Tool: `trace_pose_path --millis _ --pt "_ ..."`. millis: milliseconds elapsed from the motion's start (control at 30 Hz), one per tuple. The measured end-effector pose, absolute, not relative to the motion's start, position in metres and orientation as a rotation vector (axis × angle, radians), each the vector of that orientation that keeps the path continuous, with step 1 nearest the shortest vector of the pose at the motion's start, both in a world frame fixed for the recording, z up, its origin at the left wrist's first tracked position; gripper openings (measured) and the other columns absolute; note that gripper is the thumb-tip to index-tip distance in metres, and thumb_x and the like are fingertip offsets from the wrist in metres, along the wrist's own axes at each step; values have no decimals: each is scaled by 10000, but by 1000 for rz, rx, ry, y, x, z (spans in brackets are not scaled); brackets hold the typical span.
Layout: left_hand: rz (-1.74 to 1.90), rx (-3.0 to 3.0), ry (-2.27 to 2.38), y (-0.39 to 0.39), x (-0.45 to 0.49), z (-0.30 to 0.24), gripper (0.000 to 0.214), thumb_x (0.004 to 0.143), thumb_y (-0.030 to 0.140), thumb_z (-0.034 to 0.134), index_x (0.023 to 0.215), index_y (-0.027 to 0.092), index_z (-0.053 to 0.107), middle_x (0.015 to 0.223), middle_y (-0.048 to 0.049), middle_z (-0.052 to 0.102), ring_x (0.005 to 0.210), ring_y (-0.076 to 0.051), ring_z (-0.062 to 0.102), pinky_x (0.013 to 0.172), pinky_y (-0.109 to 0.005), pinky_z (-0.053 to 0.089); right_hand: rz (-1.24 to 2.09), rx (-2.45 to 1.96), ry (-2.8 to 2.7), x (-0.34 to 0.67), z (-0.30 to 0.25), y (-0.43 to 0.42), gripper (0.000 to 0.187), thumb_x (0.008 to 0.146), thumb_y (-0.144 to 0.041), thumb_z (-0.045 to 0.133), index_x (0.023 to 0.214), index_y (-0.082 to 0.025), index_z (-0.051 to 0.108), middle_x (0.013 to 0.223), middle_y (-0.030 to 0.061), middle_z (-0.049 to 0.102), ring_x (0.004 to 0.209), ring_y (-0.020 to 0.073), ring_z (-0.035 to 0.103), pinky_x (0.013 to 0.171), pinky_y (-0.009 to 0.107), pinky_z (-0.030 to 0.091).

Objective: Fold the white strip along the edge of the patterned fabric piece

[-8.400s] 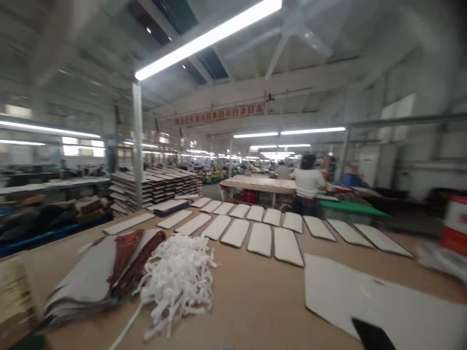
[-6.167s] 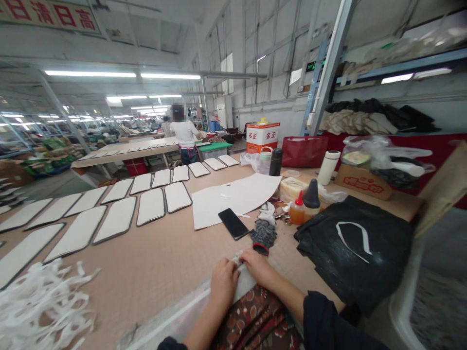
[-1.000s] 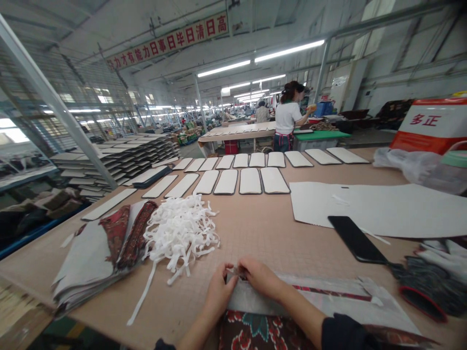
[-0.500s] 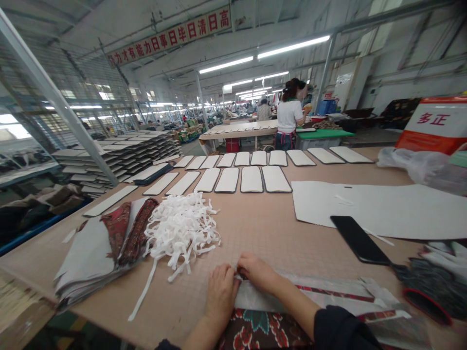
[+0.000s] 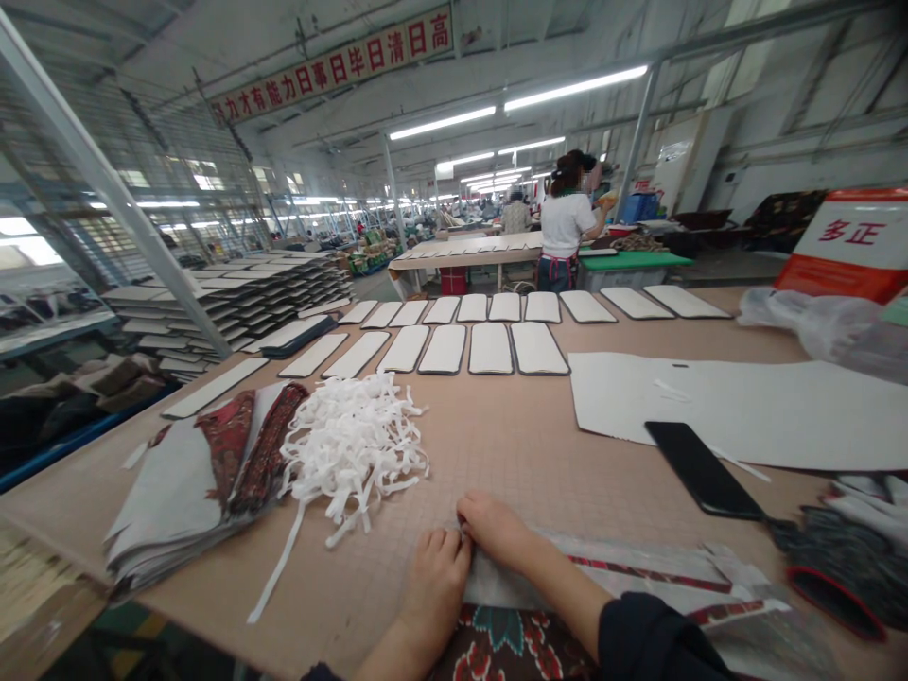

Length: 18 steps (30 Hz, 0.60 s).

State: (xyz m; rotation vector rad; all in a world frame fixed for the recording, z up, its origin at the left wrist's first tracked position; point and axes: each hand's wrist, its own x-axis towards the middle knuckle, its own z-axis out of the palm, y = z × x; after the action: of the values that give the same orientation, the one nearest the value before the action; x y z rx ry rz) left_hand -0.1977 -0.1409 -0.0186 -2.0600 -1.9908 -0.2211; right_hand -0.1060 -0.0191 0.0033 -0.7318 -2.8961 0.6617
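The grey fabric strip (image 5: 638, 566) lies along the workbench (image 5: 511, 445) edge. Both hands have dropped flatter onto its end since a second ago: left hand (image 5: 436, 572) palm-down, fingers loosely extended, right hand (image 5: 493, 528) curled, pinching the corner, so pressing follows the pinching.

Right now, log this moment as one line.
left hand: flat on grey panel | right hand: pinching panel's edge | white strips: heaped left | phone: right

Red banner (image 5: 333, 68) hung under the roof carries red characters; legible portion reads "力才有能力日事日毕日清日高". White and red box (image 5: 844, 244) at far right bears red characters "多正".
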Motion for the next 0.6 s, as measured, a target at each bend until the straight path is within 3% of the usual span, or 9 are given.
trace_pose_path --millis 300,500,600 --pt "-218 -2037 -2089 -139 -199 -15 214 833 156 495 1018 219 581 896 -20 591 822 -187 517 736 -347 425 799 -861 -2818 -110 -6 -13 174 744 -154 440 853 -155 576 923 80 598 867 167 533 725 249 373" --pt "-202 -2025 -2092 -138 -199 -15 248 836 145 478 1044 232 581 909 -24 595 823 -177 517 738 -329 409 736 -899 -2853 -114 -5 -16 197 739 -124 440 875 -149 580 938 91 604 868 179 550 725 264 397" --pt "-252 -2044 -1989 -137 -201 -20 284 827 92 440 1023 222 599 1009 -33 607 892 -178 520 796 -331 397 644 -958 -2849 -115 4 -23 232 770 -88 401 924 -126 570 950 114 605 858 189 559 713 279 419"
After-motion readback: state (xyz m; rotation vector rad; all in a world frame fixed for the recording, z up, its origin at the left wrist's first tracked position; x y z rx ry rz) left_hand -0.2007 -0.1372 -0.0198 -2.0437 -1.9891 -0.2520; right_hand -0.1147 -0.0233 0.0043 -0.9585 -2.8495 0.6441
